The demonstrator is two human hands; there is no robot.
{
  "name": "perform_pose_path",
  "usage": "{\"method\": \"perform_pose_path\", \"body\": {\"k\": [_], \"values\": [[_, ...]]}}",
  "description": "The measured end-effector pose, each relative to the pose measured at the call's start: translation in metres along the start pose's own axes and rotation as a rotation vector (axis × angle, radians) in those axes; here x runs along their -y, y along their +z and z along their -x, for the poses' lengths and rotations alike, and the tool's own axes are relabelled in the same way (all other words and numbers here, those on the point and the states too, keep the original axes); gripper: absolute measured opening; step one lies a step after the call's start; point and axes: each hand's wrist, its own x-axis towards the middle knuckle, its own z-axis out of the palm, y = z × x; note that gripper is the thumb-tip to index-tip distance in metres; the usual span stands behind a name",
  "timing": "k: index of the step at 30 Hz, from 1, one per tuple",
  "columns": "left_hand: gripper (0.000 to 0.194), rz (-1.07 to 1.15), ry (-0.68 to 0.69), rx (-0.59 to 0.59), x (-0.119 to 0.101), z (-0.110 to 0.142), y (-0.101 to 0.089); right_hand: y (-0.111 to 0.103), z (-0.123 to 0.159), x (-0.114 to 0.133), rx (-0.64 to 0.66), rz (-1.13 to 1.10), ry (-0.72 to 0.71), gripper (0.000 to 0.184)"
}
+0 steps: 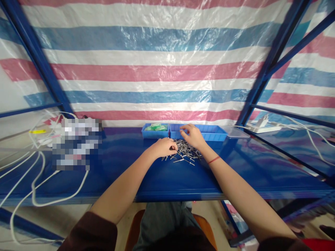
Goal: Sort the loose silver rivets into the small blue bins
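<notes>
A loose pile of silvery blind rivets [187, 150] lies on the blue table. My left hand [165, 147] is at the pile's left edge, its fingers curled together; what is inside them I cannot make out. Over the front edge of a long blue bin [213, 133], behind the pile, is my right hand [193, 135]. Its thumb and fingers are pinched, with what looks like a thin rivet at the fingertips. The hand hides part of the bin.
A smaller blue bin [155, 131] with green-and-white packets [156, 127] adjoins the long one on the left. A clear plastic lid [237, 131] lies right. White cables [39, 181] loop over the left side, near a blurred-out object [77, 143]. A power strip [263, 124] stands at right.
</notes>
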Motion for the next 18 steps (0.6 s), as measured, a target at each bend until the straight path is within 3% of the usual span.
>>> {"method": "perform_pose_path", "body": {"k": [18], "values": [[0.018, -0.158, -0.064, -0.001, -0.0065, 0.0033, 0.0006, -0.0033, 0.0041, 0.0051, 0.089, -0.017, -0.011, 0.020]]}}
